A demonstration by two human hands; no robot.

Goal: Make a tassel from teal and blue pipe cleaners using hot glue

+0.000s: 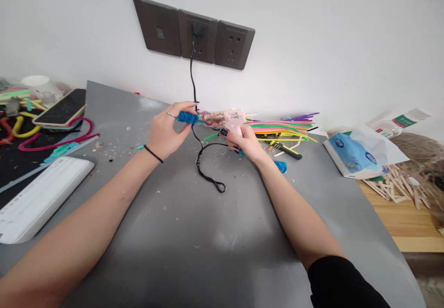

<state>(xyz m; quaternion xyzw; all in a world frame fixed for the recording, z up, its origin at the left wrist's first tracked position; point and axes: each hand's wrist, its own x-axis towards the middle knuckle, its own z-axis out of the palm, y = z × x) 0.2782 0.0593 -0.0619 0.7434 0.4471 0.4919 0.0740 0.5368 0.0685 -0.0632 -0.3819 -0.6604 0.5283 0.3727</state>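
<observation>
My left hand (pixel 166 130) pinches a blue fuzzy wound piece (pixel 188 117) between thumb and fingers, above the grey table mat (pixel 166 234). My right hand (pixel 247 142) is wrapped round the handle of a pink glue gun (pixel 236 119). The gun's front, crusted with fuzz and residue, points left and meets or nearly meets the right end of the blue piece; contact cannot be made out. A black cord (pixel 203 174) lies looped on the mat below the hands. Another blue bundle (pixel 280 166) rests just right of my right wrist.
Coloured pipe cleaners (pixel 284 125) and yellow-black pliers (pixel 289 150) lie behind my right hand. At right are a tissue pack (pixel 357 155), wooden sticks (pixel 398 185) and twine (pixel 419 150). A phone (pixel 65 107) and a white device (pixel 45 197) are at left. Sockets (pixel 215 37) hold a plug.
</observation>
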